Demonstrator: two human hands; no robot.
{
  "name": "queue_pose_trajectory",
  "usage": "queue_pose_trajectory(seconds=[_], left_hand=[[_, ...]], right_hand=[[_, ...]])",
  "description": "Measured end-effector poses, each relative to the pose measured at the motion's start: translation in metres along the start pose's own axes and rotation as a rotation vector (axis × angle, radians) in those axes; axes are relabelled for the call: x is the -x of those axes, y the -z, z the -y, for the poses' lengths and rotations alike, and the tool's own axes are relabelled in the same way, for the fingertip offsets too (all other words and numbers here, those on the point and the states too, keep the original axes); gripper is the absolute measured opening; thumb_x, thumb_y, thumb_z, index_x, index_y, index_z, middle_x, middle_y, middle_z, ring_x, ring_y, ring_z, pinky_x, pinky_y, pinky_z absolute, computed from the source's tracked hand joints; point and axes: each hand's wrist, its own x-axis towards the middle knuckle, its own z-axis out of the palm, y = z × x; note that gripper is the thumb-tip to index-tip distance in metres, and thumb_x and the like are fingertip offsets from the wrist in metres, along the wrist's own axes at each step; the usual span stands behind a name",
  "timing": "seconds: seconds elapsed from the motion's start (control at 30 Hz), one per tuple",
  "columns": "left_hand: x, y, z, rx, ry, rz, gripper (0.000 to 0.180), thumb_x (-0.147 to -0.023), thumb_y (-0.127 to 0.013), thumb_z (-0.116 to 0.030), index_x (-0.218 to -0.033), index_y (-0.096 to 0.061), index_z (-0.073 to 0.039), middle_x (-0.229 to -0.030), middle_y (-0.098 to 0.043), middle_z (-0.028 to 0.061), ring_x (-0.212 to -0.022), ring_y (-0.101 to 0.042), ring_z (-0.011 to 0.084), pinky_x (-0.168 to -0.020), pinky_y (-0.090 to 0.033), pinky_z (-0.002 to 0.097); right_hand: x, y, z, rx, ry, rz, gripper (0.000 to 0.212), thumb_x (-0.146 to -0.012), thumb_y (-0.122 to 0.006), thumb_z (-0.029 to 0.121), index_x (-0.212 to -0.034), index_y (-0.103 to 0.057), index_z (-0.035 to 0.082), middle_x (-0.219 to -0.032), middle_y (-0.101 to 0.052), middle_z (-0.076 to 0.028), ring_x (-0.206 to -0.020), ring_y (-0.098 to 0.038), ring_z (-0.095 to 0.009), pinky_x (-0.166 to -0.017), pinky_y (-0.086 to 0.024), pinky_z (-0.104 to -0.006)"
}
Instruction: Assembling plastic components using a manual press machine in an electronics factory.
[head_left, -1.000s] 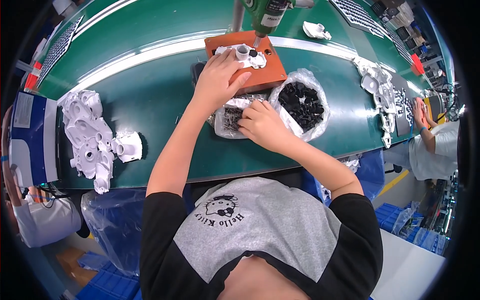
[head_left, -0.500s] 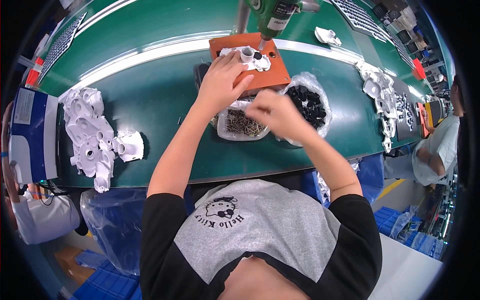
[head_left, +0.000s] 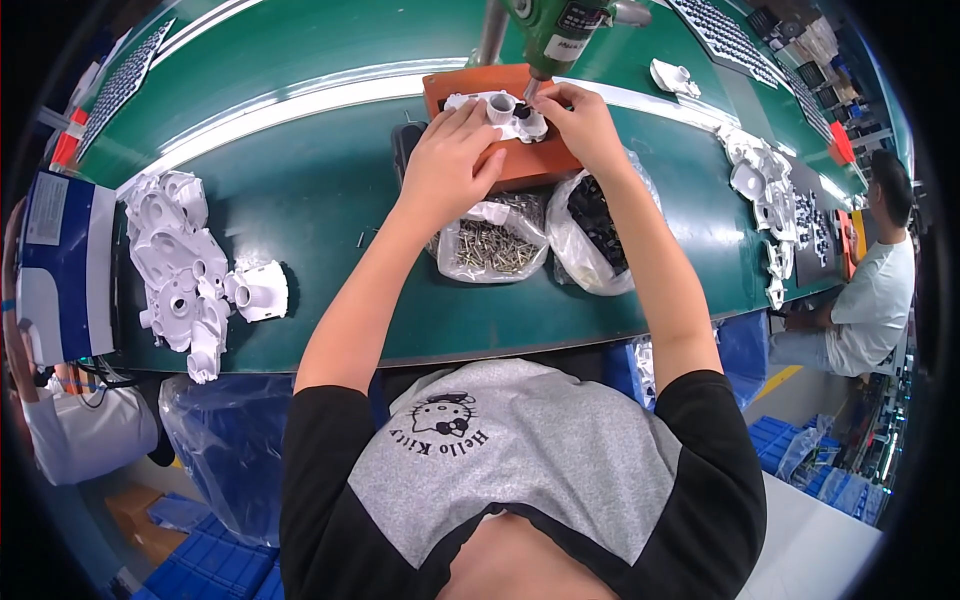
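A white moulded part (head_left: 501,108) with a round tube lies on the orange fixture block (head_left: 540,168). My left hand (head_left: 450,160) rests on its left side, fingers stretched out flat. A small black piece (head_left: 522,111) sits on the white part, right of the tube. Beside it my right hand (head_left: 585,125) is closed in a pinch, just under the tip of the green power driver (head_left: 560,42). Whatever those fingertips hold is too small to make out.
A clear bag of screws (head_left: 490,247) and a plastic bag of black parts (head_left: 597,225) stand before the block. White parts (head_left: 178,270) are heaped at left, more white parts (head_left: 765,190) at right. One white piece (head_left: 675,78) lies far right. A co-worker (head_left: 870,290) sits at right.
My right hand has moved from above the screw bag up to the white part under the driver tip. My left hand stays on the part. The bag of black parts has shifted nearer.
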Motion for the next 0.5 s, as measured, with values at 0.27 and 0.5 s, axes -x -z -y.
queue_pose_trajectory(seconds=[0.27, 0.5], left_hand=[[0.0, -0.002, 0.001, -0.002, 0.023, 0.01, 0.02, -0.079, -0.062, -0.017, -0.094, -0.062, -0.004, -0.117, -0.059, 0.0201, -0.116, -0.052, 0.0328, -0.102, -0.037, 0.0438], [0.0, -0.002, -0.001, 0.007, 0.025, 0.014, 0.02, -0.079, -0.062, -0.017, -0.094, -0.062, -0.003, -0.116, -0.059, 0.02, -0.116, -0.052, 0.0332, -0.101, -0.038, 0.0439]], right_hand=[[-0.007, 0.002, 0.001, -0.13, -0.02, 0.082, 0.017, -0.084, -0.062, 0.014, -0.082, -0.062, -0.003, -0.081, -0.061, -0.003, -0.076, -0.052, -0.009, -0.07, -0.042, -0.0223], [-0.011, -0.002, -0.007, 0.025, 0.01, 0.05, 0.024, -0.08, -0.069, 0.018, -0.09, -0.061, -0.002, -0.08, -0.058, -0.002, -0.076, -0.053, -0.01, -0.071, -0.043, -0.0243]])
